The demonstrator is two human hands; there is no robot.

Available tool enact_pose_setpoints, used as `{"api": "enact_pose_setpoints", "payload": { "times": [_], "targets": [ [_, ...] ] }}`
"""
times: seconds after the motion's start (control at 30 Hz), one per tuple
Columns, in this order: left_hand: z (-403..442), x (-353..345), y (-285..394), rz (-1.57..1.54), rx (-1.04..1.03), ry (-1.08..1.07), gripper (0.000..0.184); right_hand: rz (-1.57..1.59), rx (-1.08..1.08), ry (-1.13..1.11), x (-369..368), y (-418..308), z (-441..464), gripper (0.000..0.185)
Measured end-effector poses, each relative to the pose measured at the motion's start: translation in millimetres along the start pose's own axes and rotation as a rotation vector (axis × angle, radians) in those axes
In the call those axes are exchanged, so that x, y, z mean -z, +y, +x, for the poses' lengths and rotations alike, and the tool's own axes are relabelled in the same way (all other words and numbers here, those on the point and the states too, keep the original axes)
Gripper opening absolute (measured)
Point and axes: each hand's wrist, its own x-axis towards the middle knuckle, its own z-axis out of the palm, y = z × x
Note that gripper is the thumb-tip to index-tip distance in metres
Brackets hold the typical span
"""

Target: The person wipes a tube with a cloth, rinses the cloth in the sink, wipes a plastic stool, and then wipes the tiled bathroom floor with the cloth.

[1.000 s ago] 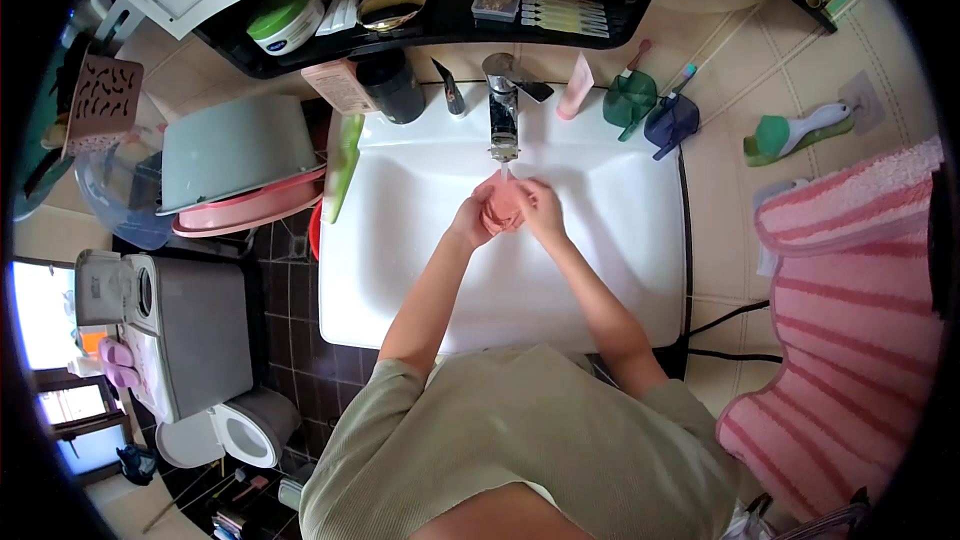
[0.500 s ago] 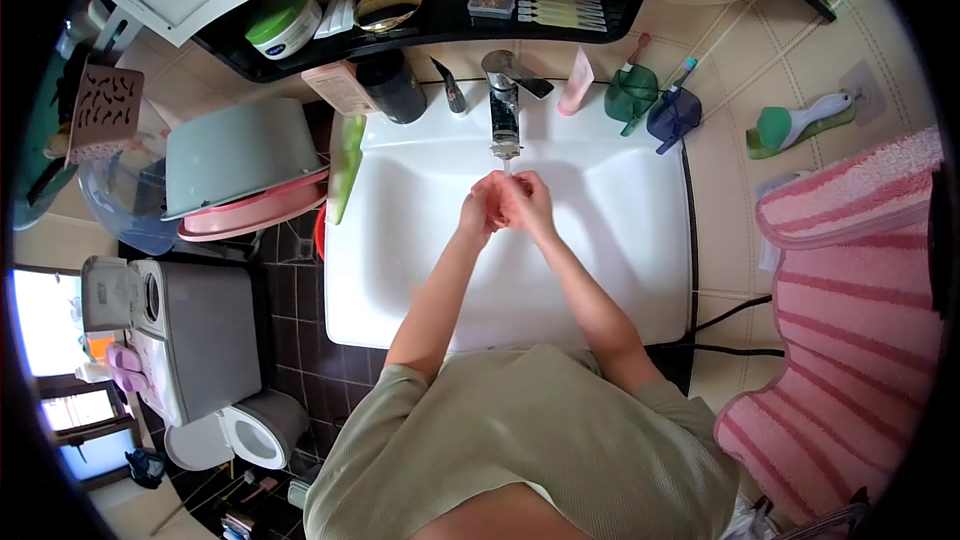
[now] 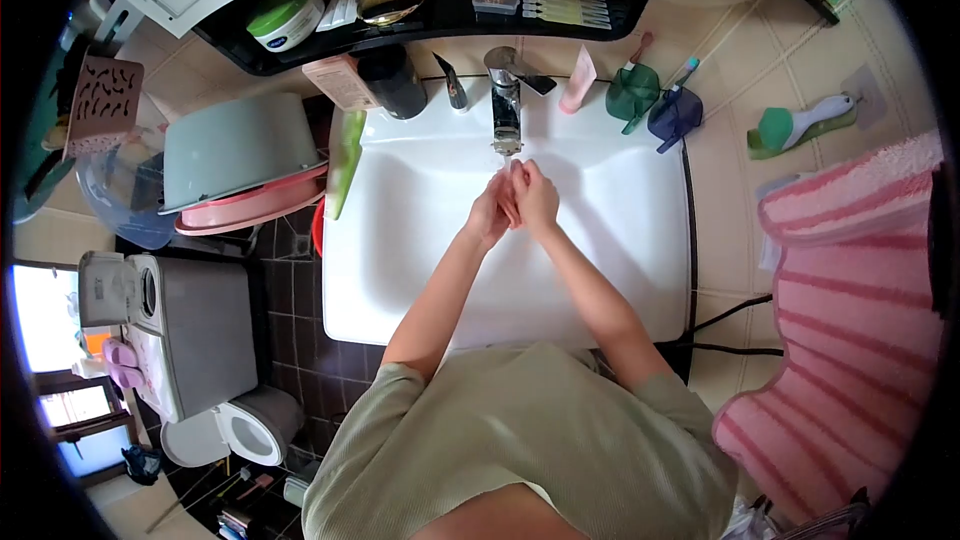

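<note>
Under the chrome faucet (image 3: pixel 506 105), my left hand (image 3: pixel 487 212) and my right hand (image 3: pixel 536 196) are pressed close together over the white sink (image 3: pixel 420 280). The fingers of both hands are curled inward. A narrow pinkish strip shows between them, but most of it is hidden, and I cannot make out what it is. Water from the spout reaches the fingertips. My right hand sits slightly higher than my left.
Behind the basin stand a black jar (image 3: pixel 392 82), a pink tube (image 3: pixel 578 80), a green cup (image 3: pixel 632 95) and a blue cup (image 3: pixel 675 118). A black shelf (image 3: pixel 440 25) runs above. Grey and pink basins (image 3: pixel 240 150) are at left, a striped pink towel (image 3: pixel 850 300) at right.
The round, folded pink item seen between my hands a second ago is now mostly hidden. My hands have closed together, and my right hand has shifted up toward the spout.
</note>
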Motion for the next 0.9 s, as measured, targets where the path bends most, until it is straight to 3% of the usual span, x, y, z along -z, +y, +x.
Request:
{"api": "enact_pose_setpoints", "payload": {
  "times": [0.03, 0.1, 0.17, 0.3, 0.4, 0.43, 0.53, 0.57, 0.63, 0.83, 0.9],
  "targets": [
    [-5, -8, 6, -0.039, 0.022, 0.085, 0.039, 0.01, -0.079, -0.035, -1, 10, 9, 0.022],
    [-14, -28, 23, -0.116, 0.062, 0.247, 0.039, 0.186, 0.026, 0.007, -7, 40, 25, 0.025],
    [-23, -31, 41, 0.008, 0.063, 0.249, 0.039, 0.414, 0.15, -0.044, -11, 66, 36, 0.03],
    [-24, -15, 51, 0.076, 0.057, 0.198, 0.037, 0.89, -0.288, -0.576, 32, 34, 22, 0.033],
    [-21, -2, 47, 0.093, 0.059, 0.208, 0.036, 0.575, -0.108, -0.613, 43, 25, 18, 0.03],
    [-21, 0, 46, 0.097, 0.057, 0.22, 0.036, 0.47, 0.054, -0.448, 38, 29, 19, 0.028],
    [-12, 14, 32, 0.475, -0.012, 0.452, 0.036, 0.306, 0.024, -0.393, 46, 21, 19, 0.031],
    [-11, 18, 28, 0.516, 0.013, 0.477, 0.036, 0.067, 0.054, -0.345, 50, 16, 19, 0.035],
    [-15, 6, 34, 0.602, 0.058, 0.521, 0.036, 0.078, 0.08, -0.31, 49, 15, 19, 0.039],
    [-10, 15, 26, 0.365, -0.079, 0.371, 0.035, 0.368, 0.086, -0.396, 46, 11, 23, 0.033],
    [-12, 19, 34, 0.492, 0.08, 0.329, 0.046, 0.529, 0.049, -0.438, 48, 6, 26, 0.03]
  ]
}}
